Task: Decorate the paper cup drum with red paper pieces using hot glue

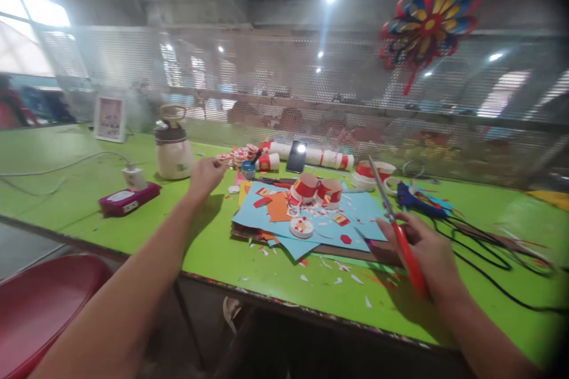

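Note:
My right hand [429, 254] grips a pair of red-handled scissors [411, 260], their blades closed and pointing up over the table's right half. On the left, my left hand [208, 176] is stretched out with fingers pressed together at a pile of red-and-white decorated discs [240, 156]. Whether it holds a disc is hidden. Between the hands lie blue paper sheets [253, 204] with paper scraps. Two red-banded paper cups [304, 188] stand on them, near a round white disc with red decoration [301, 227]. An orange paper piece [278, 207] lies there too.
A small blue jar [248, 170] and a phone [296, 156] are behind the sheets. A beige jug [172, 151] and a purple power strip [128, 198] stand left. A blue glue gun [418, 200] with black cord lies right. A red stool [48, 308] is at lower left.

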The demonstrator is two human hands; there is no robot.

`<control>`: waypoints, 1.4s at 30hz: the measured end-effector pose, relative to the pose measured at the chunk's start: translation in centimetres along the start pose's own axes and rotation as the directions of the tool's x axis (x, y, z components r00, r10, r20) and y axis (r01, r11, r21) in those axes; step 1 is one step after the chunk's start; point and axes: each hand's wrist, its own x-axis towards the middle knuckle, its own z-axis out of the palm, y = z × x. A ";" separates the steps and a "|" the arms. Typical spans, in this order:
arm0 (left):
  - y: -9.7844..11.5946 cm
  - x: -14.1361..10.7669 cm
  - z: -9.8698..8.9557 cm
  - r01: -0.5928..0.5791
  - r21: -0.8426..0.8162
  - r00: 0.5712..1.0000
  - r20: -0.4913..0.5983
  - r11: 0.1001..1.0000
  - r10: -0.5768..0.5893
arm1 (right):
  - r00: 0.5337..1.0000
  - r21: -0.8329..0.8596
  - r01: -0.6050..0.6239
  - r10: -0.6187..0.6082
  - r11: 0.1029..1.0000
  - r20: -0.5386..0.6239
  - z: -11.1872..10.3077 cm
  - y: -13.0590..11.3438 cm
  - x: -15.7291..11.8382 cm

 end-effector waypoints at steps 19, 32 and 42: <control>7.5 -7.8 7.4 -0.588 -0.278 0.580 0.510 0.760 0.635 | 0.924 -0.600 0.178 0.077 0.780 0.375 1.5 1.7 8.0; 7.4 -7.8 5.8 -0.432 -0.283 0.486 0.727 0.856 0.486 | 0.936 -0.644 0.235 0.010 0.728 0.352 1.5 2.5 7.8; 7.5 -8.8 6.1 -0.429 -0.232 0.524 0.723 0.873 0.449 | 0.959 -0.509 0.283 -0.225 0.813 0.173 0.9 2.2 6.9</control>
